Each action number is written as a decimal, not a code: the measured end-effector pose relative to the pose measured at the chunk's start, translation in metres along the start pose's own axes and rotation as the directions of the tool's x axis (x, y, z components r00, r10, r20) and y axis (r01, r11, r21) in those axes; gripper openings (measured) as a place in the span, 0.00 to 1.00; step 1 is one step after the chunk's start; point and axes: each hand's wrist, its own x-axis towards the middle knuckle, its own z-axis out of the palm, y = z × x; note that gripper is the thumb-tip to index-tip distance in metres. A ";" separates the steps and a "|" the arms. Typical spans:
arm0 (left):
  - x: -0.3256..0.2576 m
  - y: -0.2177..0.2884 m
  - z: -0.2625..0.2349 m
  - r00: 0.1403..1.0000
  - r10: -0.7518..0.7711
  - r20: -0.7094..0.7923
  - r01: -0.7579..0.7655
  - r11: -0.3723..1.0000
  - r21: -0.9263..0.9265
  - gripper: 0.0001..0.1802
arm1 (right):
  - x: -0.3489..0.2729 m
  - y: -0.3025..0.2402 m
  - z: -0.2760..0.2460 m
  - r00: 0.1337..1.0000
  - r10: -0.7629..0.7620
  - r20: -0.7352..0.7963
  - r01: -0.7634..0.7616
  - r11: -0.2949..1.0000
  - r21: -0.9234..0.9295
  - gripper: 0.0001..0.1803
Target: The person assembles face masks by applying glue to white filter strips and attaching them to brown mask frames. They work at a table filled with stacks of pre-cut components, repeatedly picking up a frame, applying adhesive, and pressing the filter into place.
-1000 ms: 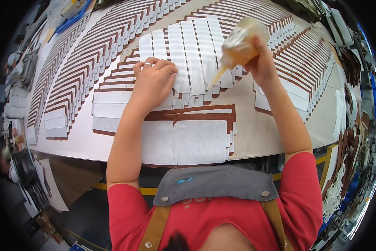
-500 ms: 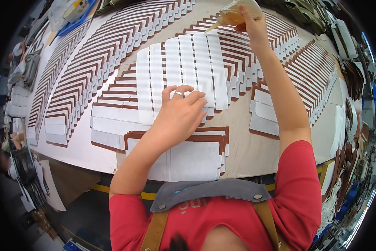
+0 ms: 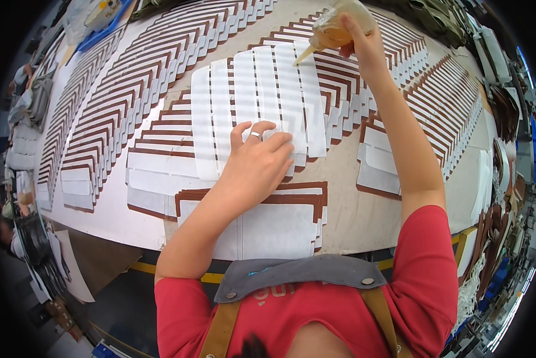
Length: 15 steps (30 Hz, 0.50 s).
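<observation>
- Squeeze bottle (image 3: 335, 28), amber and soft-sided, sits at the far end of the fanned white strips (image 3: 257, 104); its thin nozzle slants down and touches the top edge of one of the right-hand strips.
- Right hand (image 3: 363, 42) is wrapped around the bottle's body, fingers closed tight on it, the arm stretched out over the table (image 3: 351, 197).
- Left hand (image 3: 257, 164) lies flat on the near end of the same white strips, fingers spread slightly and pressing down, clamped on nothing; a ring shows on one finger.
- White strips overlap side by side in a row, with narrow dark gaps between them.
- Just nearer than the strips, under the left wrist, lies a stack of white pieces with brown edges (image 3: 268, 224).
- Left of the strips and beyond them, long curved rows of brown-and-white pieces (image 3: 131, 89) cover the table.
- Right of the strips, more such rows (image 3: 435, 101) fan out toward the table's edge.
</observation>
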 end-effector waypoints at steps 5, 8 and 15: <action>-0.001 0.000 0.002 1.000 0.001 -0.014 -0.001 1.000 0.014 0.08 | -0.037 -0.020 0.003 0.998 0.062 0.021 -0.062 0.998 0.000 0.25; -0.002 0.000 0.004 0.999 0.010 -0.043 -0.010 1.000 0.001 0.07 | -0.060 -0.036 0.007 0.997 0.062 0.044 -0.061 0.998 -0.012 0.25; -0.001 0.001 0.002 1.000 0.012 -0.029 -0.012 1.000 0.005 0.07 | -0.101 -0.039 0.001 0.982 0.183 0.039 -0.184 0.982 0.031 0.34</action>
